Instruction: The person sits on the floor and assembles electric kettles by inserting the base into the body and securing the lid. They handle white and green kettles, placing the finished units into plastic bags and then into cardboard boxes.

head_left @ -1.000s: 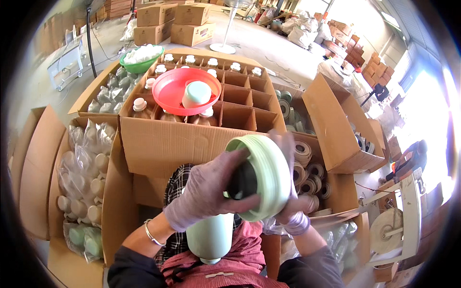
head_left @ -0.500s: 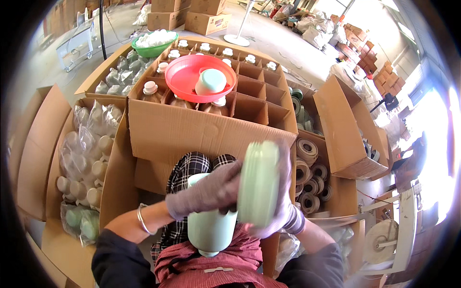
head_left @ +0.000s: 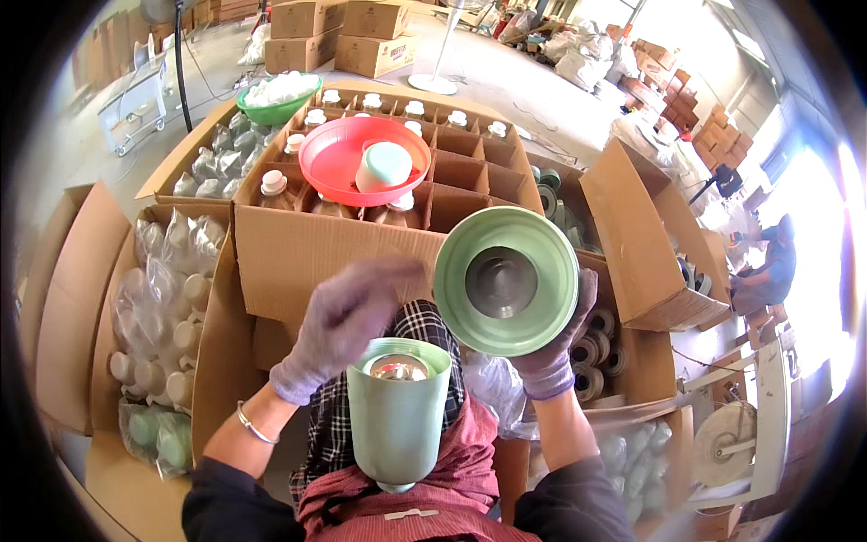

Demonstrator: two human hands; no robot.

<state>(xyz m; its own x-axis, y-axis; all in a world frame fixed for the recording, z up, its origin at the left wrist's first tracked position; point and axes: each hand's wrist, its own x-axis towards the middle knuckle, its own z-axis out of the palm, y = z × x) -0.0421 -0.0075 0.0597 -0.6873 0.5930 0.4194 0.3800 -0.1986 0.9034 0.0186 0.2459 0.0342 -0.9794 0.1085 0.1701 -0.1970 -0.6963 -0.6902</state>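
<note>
My right hand [head_left: 564,339], in a greyish glove, grips a pale green ring-shaped flask part [head_left: 452,285] by its edge. Its wide round mouth faces me, with a grey inner opening at the centre. On my lap a matching pale green flask body [head_left: 399,434] stands upright, a shiny silvery liner [head_left: 397,367] showing inside its top. My left hand [head_left: 348,316], also gloved, hovers above and left of the body, its fingers stretched out and slightly blurred, holding nothing visible.
Ahead is a divided cardboard box [head_left: 334,257] of capped bottles, a red dish [head_left: 330,158] with a pale green cup [head_left: 384,167] on top. Bagged cream parts fill the left box [head_left: 172,298]. Grey rings [head_left: 587,352] lie in the right box; a green basin [head_left: 280,113] is behind.
The green flask part has turned from edge-on to mouth facing me, moving slightly right. My left hand has drawn away from it, up and left, uncovering the flask body's top.
</note>
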